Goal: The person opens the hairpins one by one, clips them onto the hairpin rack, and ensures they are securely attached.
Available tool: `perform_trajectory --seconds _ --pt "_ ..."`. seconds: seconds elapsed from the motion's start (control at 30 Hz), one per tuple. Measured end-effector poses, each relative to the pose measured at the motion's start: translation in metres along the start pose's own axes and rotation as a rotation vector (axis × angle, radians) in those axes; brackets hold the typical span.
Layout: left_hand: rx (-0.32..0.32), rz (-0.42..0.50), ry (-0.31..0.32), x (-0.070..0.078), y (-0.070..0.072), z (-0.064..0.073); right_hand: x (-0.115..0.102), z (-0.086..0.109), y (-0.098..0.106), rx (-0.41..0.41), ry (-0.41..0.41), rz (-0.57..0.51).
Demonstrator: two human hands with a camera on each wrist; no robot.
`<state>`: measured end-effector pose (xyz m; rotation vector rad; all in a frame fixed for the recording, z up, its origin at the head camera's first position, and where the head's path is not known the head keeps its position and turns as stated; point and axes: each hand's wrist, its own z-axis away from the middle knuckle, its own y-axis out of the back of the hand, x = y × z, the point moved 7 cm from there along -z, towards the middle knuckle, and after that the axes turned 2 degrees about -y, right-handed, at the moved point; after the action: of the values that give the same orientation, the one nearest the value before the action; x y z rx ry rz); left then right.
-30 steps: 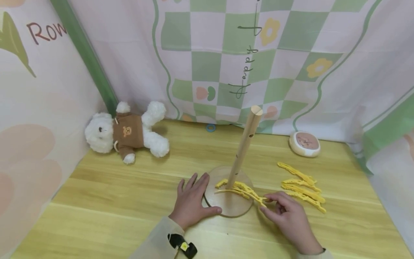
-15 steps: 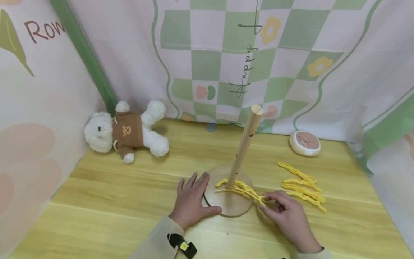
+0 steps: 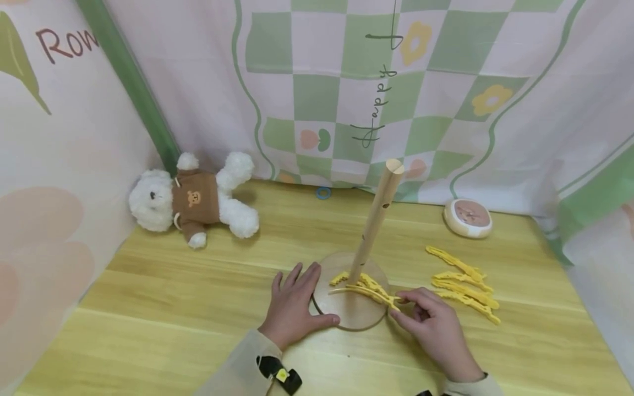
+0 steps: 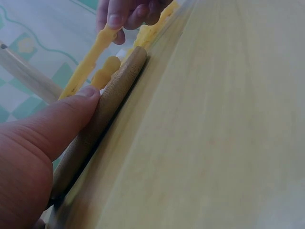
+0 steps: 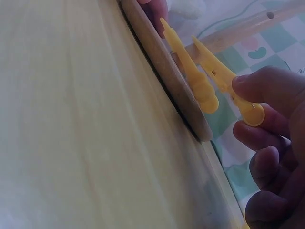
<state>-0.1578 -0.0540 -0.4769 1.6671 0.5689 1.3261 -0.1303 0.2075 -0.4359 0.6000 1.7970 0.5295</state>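
A round wooden base (image 3: 350, 320) carries an upright wooden pole (image 3: 375, 223) with small holes. In the head view my left hand (image 3: 294, 313) rests on the base's left rim, fingers straight and spread, its thumb (image 4: 71, 114) along the near edge. My right hand (image 3: 433, 327) pinches the end of a long yellow hair clip (image 5: 221, 78) between thumb and forefinger. That clip reaches left over the base, in front of the pole's foot. Other yellow clips (image 5: 190, 71) lie on the base around the foot, partly hidden by the pole and the held clip.
Several more yellow clips (image 3: 463, 283) lie on the wooden table (image 3: 173, 313) to the right. A white plush toy (image 3: 198, 198) in a brown top lies at the back left. Along the back are a blue ring (image 3: 323, 193) and a small round-cornered device (image 3: 468, 218).
My right hand has shifted slightly left, carrying the pinched clip a little farther over the base. The left hand and the base have not visibly moved.
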Motion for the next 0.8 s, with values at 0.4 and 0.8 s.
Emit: perform_trajectory --seconds 0.4,0.8 --pt "-0.003 0.001 0.003 -0.0011 0.0011 0.0002 0.0014 -0.0002 -0.0021 0.003 -0.006 -0.014" --pt "-0.021 -0.002 0.011 -0.0021 -0.0014 -0.0012 -0.0037 -0.0033 -0.0077 -0.018 -0.012 -0.011"
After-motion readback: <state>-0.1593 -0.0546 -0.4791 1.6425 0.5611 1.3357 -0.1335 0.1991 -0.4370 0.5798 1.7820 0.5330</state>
